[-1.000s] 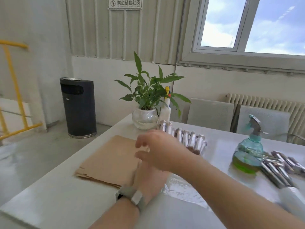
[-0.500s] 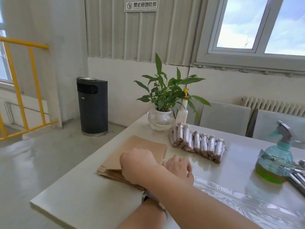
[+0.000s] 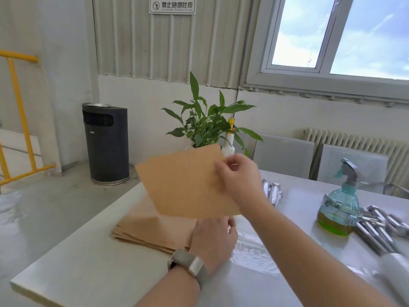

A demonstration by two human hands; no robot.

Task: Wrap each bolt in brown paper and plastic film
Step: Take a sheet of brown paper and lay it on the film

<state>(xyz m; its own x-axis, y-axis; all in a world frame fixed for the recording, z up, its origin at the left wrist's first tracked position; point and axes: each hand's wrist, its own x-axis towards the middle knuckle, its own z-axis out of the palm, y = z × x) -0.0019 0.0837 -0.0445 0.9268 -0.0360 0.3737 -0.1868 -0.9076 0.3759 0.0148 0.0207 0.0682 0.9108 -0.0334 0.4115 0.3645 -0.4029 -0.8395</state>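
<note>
Right hand (image 3: pixel 240 177): pinches one brown sheet (image 3: pixel 186 185) at its right edge, fingers curled, sheet held up in the air above the stack.
Left hand (image 3: pixel 212 238): lies on the paper stack (image 3: pixel 150 229) (fingers hidden under the sheet, cannot tell their state).
Film (image 3: pixel 254 253): flat on the table (image 3: pixel 88 269), beside the stack.
Wrapped bolts (image 3: pixel 273 191): behind the right hand.
Bare bolts (image 3: pixel 380 227): far right, by the spray bottle (image 3: pixel 338 207).

Sheet of brown paper (image 3: pixel 186 185) lifted: one. Paper stack (image 3: pixel 152 229): one. Spray bottles (image 3: pixel 338 207): one. Potted plants (image 3: pixel 205 122): one. Bins (image 3: pixel 105 142): one.
</note>
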